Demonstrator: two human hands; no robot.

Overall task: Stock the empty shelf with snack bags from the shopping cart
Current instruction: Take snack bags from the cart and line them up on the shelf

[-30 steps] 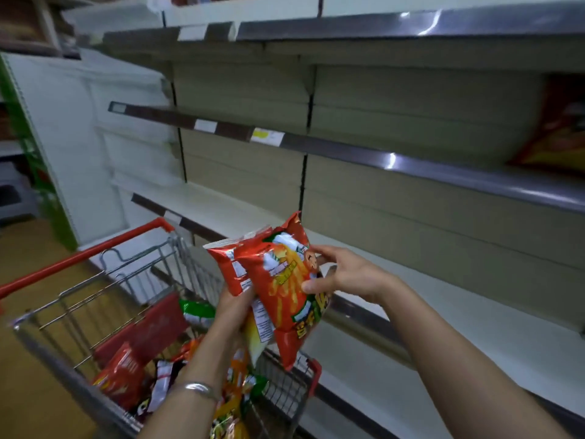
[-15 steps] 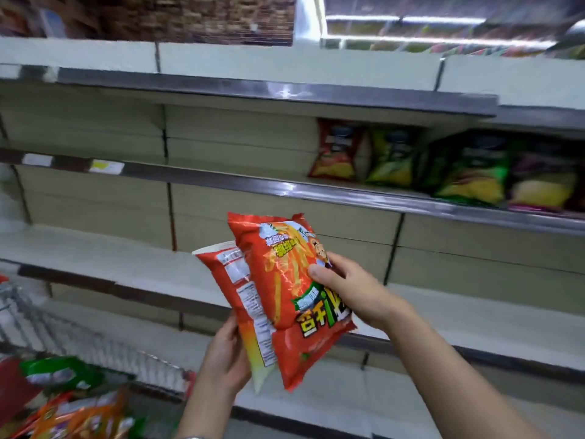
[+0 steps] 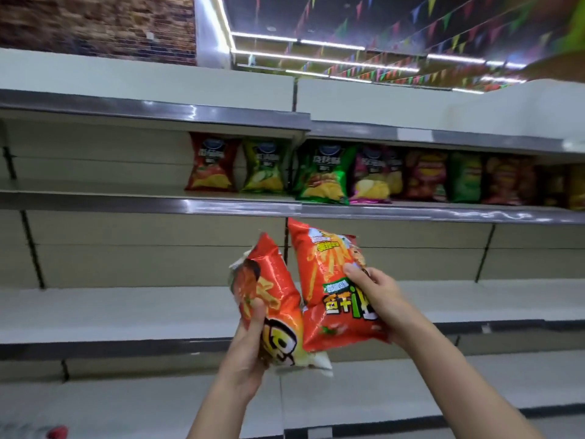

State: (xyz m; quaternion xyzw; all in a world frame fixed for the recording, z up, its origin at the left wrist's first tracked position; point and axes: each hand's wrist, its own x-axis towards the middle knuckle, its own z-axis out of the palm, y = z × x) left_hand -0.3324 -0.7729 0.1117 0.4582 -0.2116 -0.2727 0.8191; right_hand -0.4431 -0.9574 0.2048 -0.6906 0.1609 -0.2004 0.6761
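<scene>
Orange snack bags are in both our hands, near us, in front of the bare shelf [image 3: 126, 307]. Our left hand [image 3: 245, 353] grips the left bag [image 3: 272, 299]; our right hand [image 3: 376, 296] pinches the right bag [image 3: 329, 289]. Far above, chip bags [image 3: 323, 174] stand in a row.

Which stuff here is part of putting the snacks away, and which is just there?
Part of the job:
- left hand gripping an orange-red snack bag
- right hand gripping a red snack bag
- bare shelf behind them

Just there:
- chip bags already lined up on the shelf above
- colourful flags at the ceiling
- brick wall
</scene>
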